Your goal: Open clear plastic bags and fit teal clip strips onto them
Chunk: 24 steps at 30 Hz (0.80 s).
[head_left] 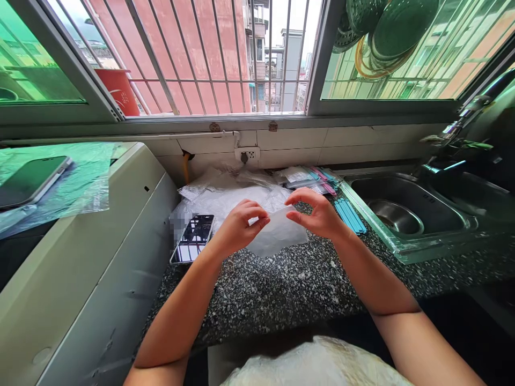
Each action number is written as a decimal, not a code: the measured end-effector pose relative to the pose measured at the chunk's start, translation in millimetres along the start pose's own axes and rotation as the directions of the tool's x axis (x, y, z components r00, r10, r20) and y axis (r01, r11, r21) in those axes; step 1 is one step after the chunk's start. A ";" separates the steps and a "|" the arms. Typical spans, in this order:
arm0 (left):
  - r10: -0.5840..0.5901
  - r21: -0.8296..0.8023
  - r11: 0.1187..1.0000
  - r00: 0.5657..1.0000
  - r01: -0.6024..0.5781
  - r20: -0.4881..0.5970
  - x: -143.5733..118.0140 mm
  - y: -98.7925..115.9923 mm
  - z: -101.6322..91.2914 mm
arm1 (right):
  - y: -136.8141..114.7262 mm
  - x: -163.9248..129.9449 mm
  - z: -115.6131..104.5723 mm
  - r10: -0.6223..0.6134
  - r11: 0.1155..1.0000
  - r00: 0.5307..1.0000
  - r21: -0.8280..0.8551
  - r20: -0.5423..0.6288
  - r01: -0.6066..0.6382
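A translucent, frosted plastic bag [277, 236] hangs over the speckled countertop, its upper left edge pinched between the thumb and fingers of my left hand [243, 225]. At the bag's upper right edge is my right hand [316, 214], its thumb and forefinger curved with a gap between them. Whether its thumb touches the bag is hard to tell. Behind both hands lies a pile of clear plastic bags [237, 193]. Light blue strips [349, 215] rest to the right of my right hand, and small packets with pink and blue pieces [309, 178] lie behind it.
A black-screened phone [195, 238] lies left of my left hand. On the far left, another phone [36, 179] rests on plastic sheeting atop a pale appliance [100, 257]. A sink [402, 198] with a metal bowl [396, 217] is at right. A wall socket [247, 154] sits behind.
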<state>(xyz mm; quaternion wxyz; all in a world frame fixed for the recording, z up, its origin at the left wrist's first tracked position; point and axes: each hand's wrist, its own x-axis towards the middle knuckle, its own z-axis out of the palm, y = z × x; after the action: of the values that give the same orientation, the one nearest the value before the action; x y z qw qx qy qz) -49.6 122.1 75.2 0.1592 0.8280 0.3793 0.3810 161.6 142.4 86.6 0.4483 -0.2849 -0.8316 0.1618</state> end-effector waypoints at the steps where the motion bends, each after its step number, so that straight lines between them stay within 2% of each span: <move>1: 0.004 0.002 1.000 1.000 -0.004 0.002 0.1 0.3 0.2 | -0.1 0.2 0.4 -0.003 1.000 1.000 0.001 0.006 0.003; 5: 0.003 0.009 1.000 1.000 -0.003 0.020 0.6 1.1 -0.6 | 0.4 0.8 0.9 -0.022 1.000 1.000 -0.022 0.014 0.022; 12: -0.036 0.003 0.999 0.999 0.036 -0.016 2.1 -4.6 -5.6 | 4.8 0.8 -8.8 0.022 1.000 0.996 -0.010 -0.090 -0.023; 19: -0.048 -0.007 0.999 0.999 0.048 -0.018 1.4 -5.8 -4.2 | 4.1 1.7 -11.4 0.028 0.999 0.996 -0.026 -0.090 -0.031; 24: -0.070 -0.012 0.997 0.998 0.070 -0.006 1.0 -5.7 -8.9 | 5.6 1.5 -18.8 0.063 0.998 0.985 0.002 -0.159 -0.063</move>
<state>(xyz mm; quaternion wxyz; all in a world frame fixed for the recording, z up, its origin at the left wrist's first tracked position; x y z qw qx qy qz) -58.7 126.4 78.4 0.1764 0.8121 0.4064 0.3799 178.5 148.0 94.9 0.5073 -0.3238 -0.7841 0.1514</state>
